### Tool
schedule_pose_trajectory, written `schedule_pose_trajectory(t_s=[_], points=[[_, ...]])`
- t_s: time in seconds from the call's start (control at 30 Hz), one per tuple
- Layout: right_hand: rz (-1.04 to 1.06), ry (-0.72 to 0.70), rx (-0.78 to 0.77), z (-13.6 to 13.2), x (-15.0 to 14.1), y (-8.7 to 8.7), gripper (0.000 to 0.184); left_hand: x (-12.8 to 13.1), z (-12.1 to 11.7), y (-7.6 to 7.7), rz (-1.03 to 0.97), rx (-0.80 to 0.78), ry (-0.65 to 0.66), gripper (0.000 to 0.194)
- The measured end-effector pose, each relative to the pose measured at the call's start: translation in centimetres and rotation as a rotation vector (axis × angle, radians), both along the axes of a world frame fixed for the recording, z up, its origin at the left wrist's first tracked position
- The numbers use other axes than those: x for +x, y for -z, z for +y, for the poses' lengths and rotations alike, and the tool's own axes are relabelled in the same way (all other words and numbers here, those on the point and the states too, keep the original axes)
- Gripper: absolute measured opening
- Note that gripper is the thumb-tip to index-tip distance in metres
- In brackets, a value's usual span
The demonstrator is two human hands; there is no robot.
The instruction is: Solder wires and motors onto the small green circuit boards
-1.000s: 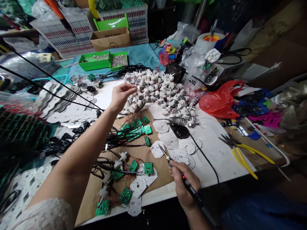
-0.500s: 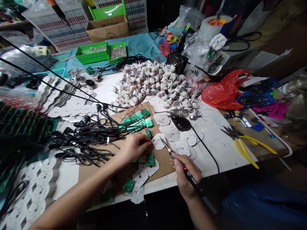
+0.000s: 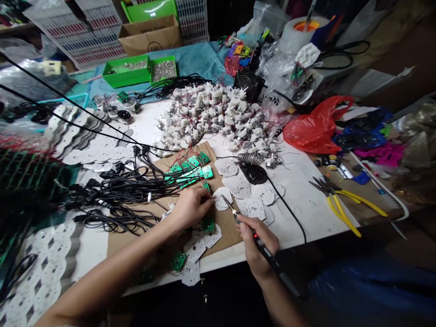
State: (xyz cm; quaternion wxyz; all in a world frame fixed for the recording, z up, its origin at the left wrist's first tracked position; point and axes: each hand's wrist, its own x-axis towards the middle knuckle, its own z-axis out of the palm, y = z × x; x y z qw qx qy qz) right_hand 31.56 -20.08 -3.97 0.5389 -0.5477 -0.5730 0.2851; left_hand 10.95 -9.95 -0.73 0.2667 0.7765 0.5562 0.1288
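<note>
My right hand (image 3: 259, 245) is wrapped round a soldering iron (image 3: 260, 243) with a small red light on its handle. The iron's tip points up and left, over a round white perforated board (image 3: 223, 198) on the cardboard. At that board's left edge, the fingers of my left hand (image 3: 193, 206) are pinched together; what they hold is too small to make out. Green circuit boards (image 3: 190, 168) with red wires lie just beyond my left hand. Another green circuit board (image 3: 208, 224) sits below it, near more white boards (image 3: 195, 249).
A black iron stand with a metal coil (image 3: 254, 172) is beyond the boards. Pliers with yellow handles (image 3: 340, 209) lie at right. Black cables (image 3: 126, 195) spread at left. Behind are heaped white motor-like parts (image 3: 211, 113), a red bag (image 3: 316, 127) and green trays (image 3: 126, 75).
The whole view has shifted slightly, so everything appears a little further left and up. Both hands keep nearly the same place at the white board, with the iron's tip still over it.
</note>
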Motion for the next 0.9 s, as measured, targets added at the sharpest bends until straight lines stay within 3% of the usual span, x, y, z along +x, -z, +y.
schedule_pose_trajectory(t_s=[0.9], points=[[-0.038,-0.05,-0.011,0.53,-0.31,0.04,0.019,0.09,-0.82,0.32,0.115,0.05,0.073,0.018]])
